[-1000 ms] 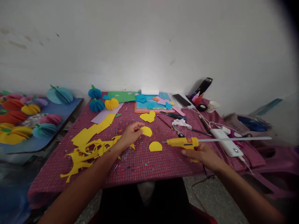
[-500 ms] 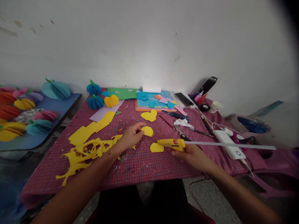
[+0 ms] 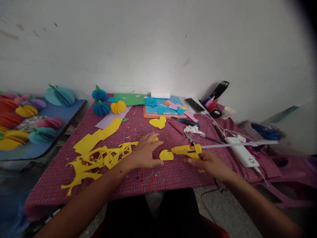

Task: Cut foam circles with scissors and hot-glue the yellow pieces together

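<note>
My right hand (image 3: pixel 206 162) grips a yellow hot glue gun (image 3: pixel 184 150), a long pale glue stick (image 3: pixel 237 144) jutting from its back end. The gun's nozzle is at the right edge of a rounded yellow paper piece (image 3: pixel 165 155) on the tablecloth. Just left of that piece, my left hand (image 3: pixel 146 152) is open, thumb and fingers spread. A bit of yellow paper (image 3: pixel 155 139) shows by its fingertips, mostly hidden; whether it touches the hand I cannot tell. Yellow paper offcuts (image 3: pixel 85 165) lie left of this hand.
Beyond the hands lie yellow cutouts (image 3: pixel 158 122), scissors (image 3: pixel 190 138), a cutter (image 3: pixel 185 122) and a crumpled tissue (image 3: pixel 193 130). A white power strip (image 3: pixel 241 153) with cables is at the right. Paper pumpkins (image 3: pixel 101 108) stand back left, others on a blue table (image 3: pixel 66 112).
My left hand has opened, its fingers spreading toward the right piece; the yellow piece it pinched is now mostly hidden. The glue gun has shifted slightly right, and its glue stick is tilted upward.
</note>
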A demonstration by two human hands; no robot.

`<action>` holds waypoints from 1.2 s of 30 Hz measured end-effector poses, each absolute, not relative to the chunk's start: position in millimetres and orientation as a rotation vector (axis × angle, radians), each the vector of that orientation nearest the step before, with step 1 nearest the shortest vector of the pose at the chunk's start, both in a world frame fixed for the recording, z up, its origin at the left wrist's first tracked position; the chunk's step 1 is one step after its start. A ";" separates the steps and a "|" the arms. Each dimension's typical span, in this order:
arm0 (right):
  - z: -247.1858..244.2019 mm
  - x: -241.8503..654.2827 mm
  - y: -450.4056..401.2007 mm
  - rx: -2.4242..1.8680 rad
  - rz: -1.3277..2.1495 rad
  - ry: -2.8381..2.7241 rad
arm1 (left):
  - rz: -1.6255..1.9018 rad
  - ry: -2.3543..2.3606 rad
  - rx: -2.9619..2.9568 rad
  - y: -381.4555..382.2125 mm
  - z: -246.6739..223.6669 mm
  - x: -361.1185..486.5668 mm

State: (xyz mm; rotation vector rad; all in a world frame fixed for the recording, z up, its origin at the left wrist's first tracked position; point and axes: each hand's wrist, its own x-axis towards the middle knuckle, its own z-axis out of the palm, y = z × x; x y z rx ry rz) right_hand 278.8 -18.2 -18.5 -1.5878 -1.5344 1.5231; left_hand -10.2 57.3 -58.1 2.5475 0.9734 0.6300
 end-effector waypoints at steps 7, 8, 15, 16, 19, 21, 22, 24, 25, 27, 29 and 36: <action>-13.0 285.2 -19.3 -1.611 1.447 -1.428 | 0.646 0.943 2.584 44.5 -57.3 16.5; -13.4 287.2 -19.8 -1.613 1.441 -1.427 | 0.648 0.950 2.585 44.9 -57.3 18.1; -14.6 296.7 -22.6 -1.611 1.415 -1.558 | 0.695 1.019 2.585 50.1 -56.9 15.1; -14.6 295.9 -22.4 -1.605 1.403 -1.592 | 0.697 1.022 2.586 50.6 -57.3 14.1; -14.9 291.4 -20.7 -1.601 1.288 -1.730 | 0.693 1.008 2.583 51.5 -58.2 11.9; -14.4 287.6 -19.6 -1.605 1.178 -1.826 | 0.693 0.997 2.572 51.7 -58.5 11.0; -13.7 285.8 -19.2 -1.606 1.131 -1.863 | 0.689 0.991 2.566 51.8 -58.5 10.7; -11.6 282.5 -18.4 -1.607 1.058 -1.914 | 0.675 0.987 2.553 52.0 -58.5 10.4; -10.3 281.1 -17.9 -1.605 1.024 -1.936 | 0.667 0.986 2.548 52.1 -58.5 10.3; -8.2 279.1 -16.8 -1.599 0.961 -1.982 | 0.658 0.985 2.545 52.2 -58.8 10.2; -7.6 277.9 -15.3 -1.584 0.925 -2.018 | 0.660 0.984 2.545 52.4 -59.3 10.3; -16.3 277.4 -11.5 -1.583 0.986 -2.000 | 0.646 0.986 2.530 52.8 -61.4 10.5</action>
